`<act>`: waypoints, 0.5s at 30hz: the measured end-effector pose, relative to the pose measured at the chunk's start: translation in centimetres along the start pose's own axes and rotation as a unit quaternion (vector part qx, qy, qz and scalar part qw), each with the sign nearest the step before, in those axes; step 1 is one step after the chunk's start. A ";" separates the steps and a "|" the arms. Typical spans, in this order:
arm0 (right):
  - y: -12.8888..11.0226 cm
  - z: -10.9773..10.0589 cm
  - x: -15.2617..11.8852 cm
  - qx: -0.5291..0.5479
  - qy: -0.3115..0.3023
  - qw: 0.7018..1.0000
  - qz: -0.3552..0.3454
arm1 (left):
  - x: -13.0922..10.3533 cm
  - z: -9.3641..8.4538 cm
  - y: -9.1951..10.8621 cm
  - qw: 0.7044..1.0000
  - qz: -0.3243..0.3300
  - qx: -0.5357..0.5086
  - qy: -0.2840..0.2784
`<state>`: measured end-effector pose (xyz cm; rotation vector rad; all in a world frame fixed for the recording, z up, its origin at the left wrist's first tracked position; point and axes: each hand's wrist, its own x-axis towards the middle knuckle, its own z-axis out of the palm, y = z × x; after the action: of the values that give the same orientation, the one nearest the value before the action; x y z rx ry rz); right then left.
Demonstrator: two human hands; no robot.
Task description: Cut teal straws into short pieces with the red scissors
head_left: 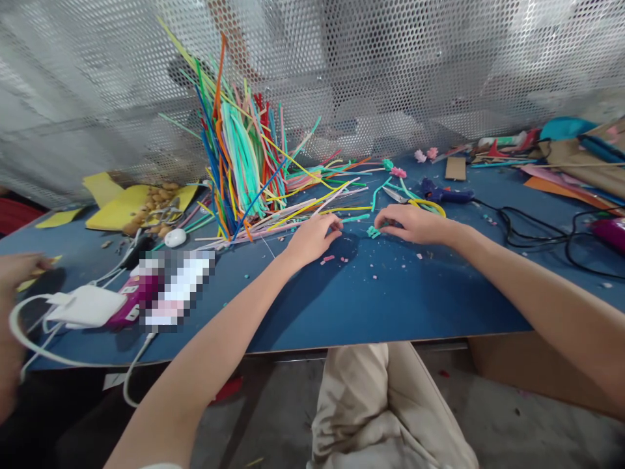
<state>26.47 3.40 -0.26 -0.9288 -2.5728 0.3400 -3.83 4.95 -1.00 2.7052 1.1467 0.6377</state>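
My left hand [315, 238] is over the middle of the table, its fingers curled together at the near end of a short turquoise pipe cleaner [356, 218]. Just to the right, my right hand [413, 225] pinches a small curled turquoise pipe-cleaner piece [374, 232] at its fingertips. The two hands are a short gap apart. Behind my right hand lie scissors [393, 194], partly hidden, and pipe-cleaner stems with a pink flower head [398, 172].
A tall bundle of coloured pipe cleaners [244, 156] stands back left. A blue glue gun [446, 193] trails a black cable [517, 228] rightward. At left are a phone [180, 286], a white charger [90, 306] and another person's hand [22, 268]. A perforated metal screen [390, 71] closes the back.
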 end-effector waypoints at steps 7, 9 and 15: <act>0.4 -0.5 -0.2 0.006 0.009 1.000 0.011 | 0.0 -0.5 1.9 0.998 0.043 -0.004 0.044; 0.4 -0.4 -0.2 -0.007 0.018 1.000 0.005 | 0.0 -0.6 2.5 0.995 0.073 0.014 0.072; -0.7 -0.4 0.1 -0.031 0.014 0.999 -0.013 | 0.0 -0.8 3.4 0.982 0.153 0.058 0.100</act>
<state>26.11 2.97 0.36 -0.9149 -2.5803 0.2410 -1.98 2.57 0.70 3.0050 0.8330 0.9302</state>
